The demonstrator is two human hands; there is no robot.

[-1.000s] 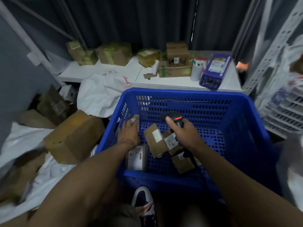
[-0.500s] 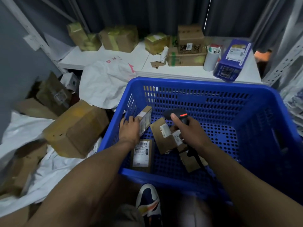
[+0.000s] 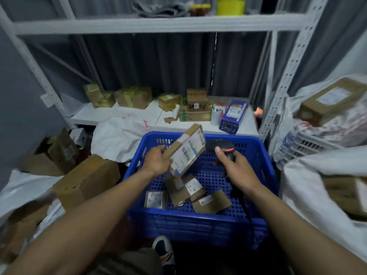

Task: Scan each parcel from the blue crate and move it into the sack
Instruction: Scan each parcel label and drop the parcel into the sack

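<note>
My left hand (image 3: 156, 162) grips a small brown parcel (image 3: 187, 149) with a white barcode label, held tilted above the blue crate (image 3: 198, 223). Right beside it, my right hand (image 3: 237, 170) holds a black barcode scanner (image 3: 220, 146) with a red light, its head close to the parcel's label. Several small cardboard parcels (image 3: 185, 192) lie on the crate's perforated floor below. A white sack (image 3: 119, 137) lies crumpled behind the crate on the left.
Cardboard boxes (image 3: 87, 180) lie on white sacking at left. A white shelf (image 3: 151, 114) behind the crate carries taped boxes, a cup and a purple box (image 3: 233, 116). More sacks with boxes (image 3: 329, 104) pile up at right. My shoe (image 3: 163, 250) is below the crate.
My left hand lifted the parcel out of the crate and up to the scanner. My right hand rose with the scanner. The camera tilted up, showing the shelving above.
</note>
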